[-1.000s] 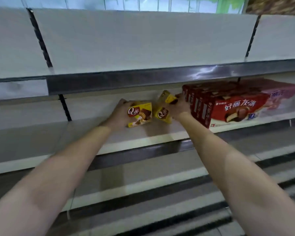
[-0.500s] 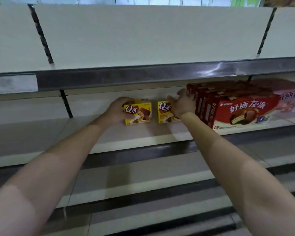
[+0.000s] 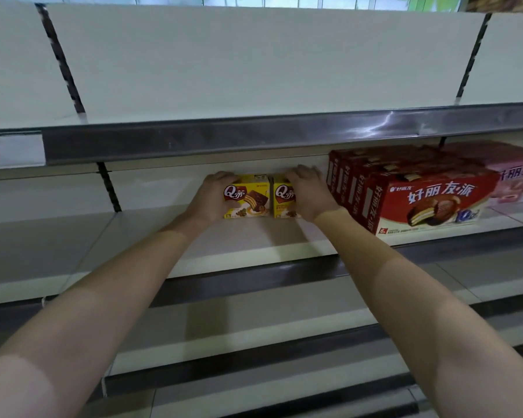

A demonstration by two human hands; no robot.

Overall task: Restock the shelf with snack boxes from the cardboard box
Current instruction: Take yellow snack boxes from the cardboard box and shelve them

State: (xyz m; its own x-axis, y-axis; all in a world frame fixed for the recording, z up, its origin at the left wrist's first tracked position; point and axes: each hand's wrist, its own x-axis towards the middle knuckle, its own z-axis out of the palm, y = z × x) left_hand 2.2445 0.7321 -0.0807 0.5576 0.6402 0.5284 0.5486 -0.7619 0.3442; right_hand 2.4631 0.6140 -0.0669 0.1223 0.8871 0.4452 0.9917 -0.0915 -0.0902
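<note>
Two small yellow snack boxes stand upright side by side on the white middle shelf, fronts facing me. My left hand grips the left yellow box from its left side, fingers over the top. My right hand covers the right half of the right yellow box, fingers curled over its top. The two boxes nearly touch. The cardboard box is out of view.
A row of large red snack boxes fills the same shelf just right of my right hand, with a pink box beyond. A shelf with a metal price rail hangs above. White shelves step out below.
The right box went from tilted in the air to standing on the shelf. Both boxes were pushed together and back, and my right hand now lies over the right box's top.
</note>
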